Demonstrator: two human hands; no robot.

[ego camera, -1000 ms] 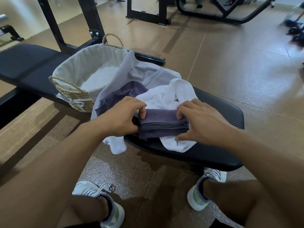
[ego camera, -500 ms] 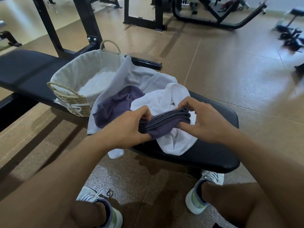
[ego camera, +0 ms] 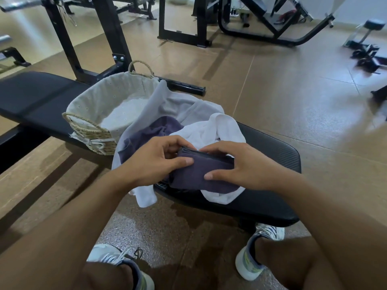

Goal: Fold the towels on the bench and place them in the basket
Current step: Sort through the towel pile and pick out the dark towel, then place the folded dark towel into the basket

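While loose towels [ego camera: 194,114] are heaped on the bench [ego camera: 272,208] right of the basket [ego camera: 92,132], a folded purple towel [ego camera: 201,174] is gripped by left hand [ego camera: 155,162] and right hand [ego camera: 245,166] above them.

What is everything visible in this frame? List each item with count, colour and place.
folded towel: 1, dark purple, held over the bench's near end
unfolded towels: 3, purple, white, pale grey, heaped on the bench beside the basket
basket: 1, woven straw with pale liner, on the bench
bench: 1, black, across the middle
gym machines: several, black, at the back
shoes: 2, white, on the floor
left hand: grips the folded towel
right hand: grips the folded towel
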